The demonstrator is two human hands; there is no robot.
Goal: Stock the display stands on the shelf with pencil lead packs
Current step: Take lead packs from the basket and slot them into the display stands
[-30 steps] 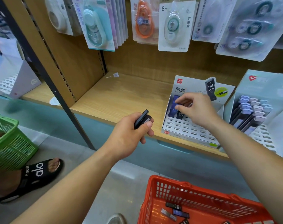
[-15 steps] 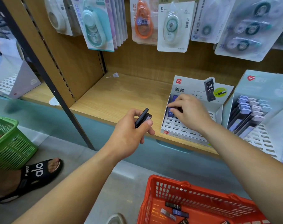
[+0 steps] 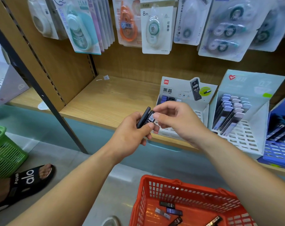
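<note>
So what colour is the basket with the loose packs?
Orange-red basket, best seen in the head view.

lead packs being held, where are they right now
Centre of the head view: the left hand grips the lead packs before the shelf edge, just left of the white display stand, with the right hand pinching their top.

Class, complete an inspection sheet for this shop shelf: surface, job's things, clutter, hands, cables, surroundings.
Surface: wooden shelf, display stands on its right part.
Job's things: black lead packs in the hands; white display stand with few packs at its top; second stand part-filled; loose packs in red basket.
Clutter: paper scrap near the shelf's back.
Hands: left hand grips the packs; right hand pinches one.
Cables: nothing seen.
Surroundings: correction tapes hanging above; green basket, sandalled foot on floor.
</note>
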